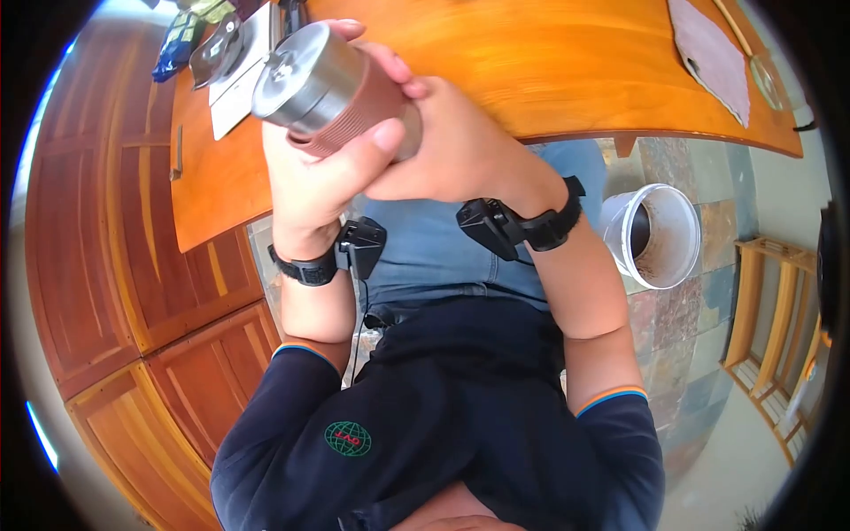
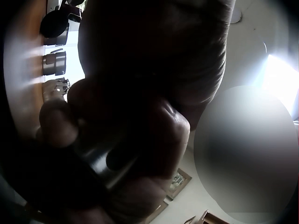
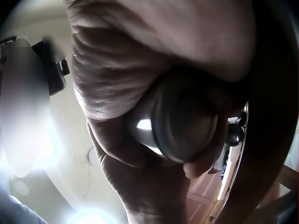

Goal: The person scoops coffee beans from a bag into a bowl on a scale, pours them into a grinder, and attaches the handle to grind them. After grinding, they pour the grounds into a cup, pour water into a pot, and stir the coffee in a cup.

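Note:
In the head view, both hands hold a hand grinder (image 1: 341, 97), a steel cylinder with a ribbed brown sleeve and a small hub on its round top. It is tilted, top toward the upper left. My left hand (image 1: 310, 181) wraps the sleeved middle, thumb across the near side and fingertips showing on the far side. The right hand (image 1: 452, 137) grips the lower end, largely covering it. In the left wrist view, shiny steel (image 2: 103, 163) shows among dark fingers. The right wrist view has a rounded steel end (image 3: 184, 121) inside the curled right hand.
A wooden table (image 1: 549, 62) lies under and beyond the hands. On its left are a white tray (image 1: 243, 93), a glass vessel (image 1: 217, 53) and a blue packet (image 1: 179, 46). A pale cloth (image 1: 708, 53) lies at right. A white bucket (image 1: 655, 237) stands on the tiled floor.

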The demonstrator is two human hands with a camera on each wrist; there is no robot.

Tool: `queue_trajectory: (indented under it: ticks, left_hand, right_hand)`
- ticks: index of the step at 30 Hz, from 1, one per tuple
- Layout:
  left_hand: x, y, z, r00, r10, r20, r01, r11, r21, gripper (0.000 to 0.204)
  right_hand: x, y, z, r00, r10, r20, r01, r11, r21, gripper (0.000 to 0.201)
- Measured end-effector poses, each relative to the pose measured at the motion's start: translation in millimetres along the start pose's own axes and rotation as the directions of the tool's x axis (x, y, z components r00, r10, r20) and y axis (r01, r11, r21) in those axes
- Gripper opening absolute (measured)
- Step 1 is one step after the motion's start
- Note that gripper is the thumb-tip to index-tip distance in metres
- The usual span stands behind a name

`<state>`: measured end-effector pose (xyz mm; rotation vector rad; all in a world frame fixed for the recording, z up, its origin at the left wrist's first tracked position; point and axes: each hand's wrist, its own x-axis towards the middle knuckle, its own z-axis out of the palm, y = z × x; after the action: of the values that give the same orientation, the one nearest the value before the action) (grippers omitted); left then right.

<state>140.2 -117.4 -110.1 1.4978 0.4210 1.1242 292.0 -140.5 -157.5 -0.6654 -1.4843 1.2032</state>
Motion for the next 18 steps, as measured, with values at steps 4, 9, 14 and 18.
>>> queue_trajectory:
  ticks: [4,9,14,18]
  left_hand:
    - [-4.6,2.9,8.4,0.999,0.036,-0.014,-0.034,0.992,0.119,0.061]
    - [-5.8,4.9,26.0,0.934,0.126,-0.333,-0.009,0.943,0.332,0.036]
    - [-8.8,14.6,17.7,0.965,0.026,-0.262,0.079,0.921,0.382,0.055]
    - [-4.1,23.9,17.4,0.984,0.033,-0.173,-0.002,0.985,0.174,0.081]
  right_hand:
    - [0.4,2.0,6.4,0.998,-0.034,-0.055,0.032,0.999,-0.038,0.052]
    - [4.4,6.8,23.7,0.963,-0.048,-0.264,-0.042,0.945,-0.326,0.057]
    - [8.0,3.7,21.8,0.974,-0.039,-0.222,-0.012,0.974,-0.225,0.057]
    - [9.0,5.7,20.1,0.967,-0.086,-0.24,0.047,0.986,-0.161,0.057]
